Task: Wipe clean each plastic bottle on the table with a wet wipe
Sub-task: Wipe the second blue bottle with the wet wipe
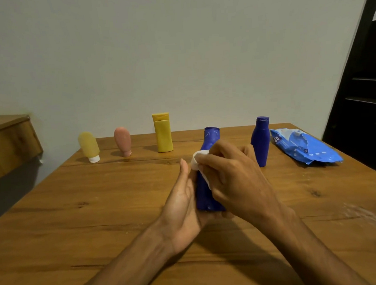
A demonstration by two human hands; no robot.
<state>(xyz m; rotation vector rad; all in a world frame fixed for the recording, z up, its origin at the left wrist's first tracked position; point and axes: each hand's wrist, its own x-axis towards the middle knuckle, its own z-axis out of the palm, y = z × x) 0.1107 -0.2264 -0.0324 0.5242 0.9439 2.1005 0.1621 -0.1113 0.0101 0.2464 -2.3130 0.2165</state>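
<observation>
- Nearest, over the middle of the wooden table: left hand cupping the base of a held blue bottle, thumb straight up its left side, fingers curled beneath.
- Just right of it: right hand, fingers bent, pinching a white wet wipe against the bottle's upper body.
- Behind, to the right: second blue bottle upright, crumpled blue wipe packet beside it.
- Farthest, near the wall, left to right: pale yellow tube and pink tube standing on their caps, then yellow bottle upright.

Dim, warm indoor light, soft shadows on table, wide-angle bend at edges, slightly soft overall.
</observation>
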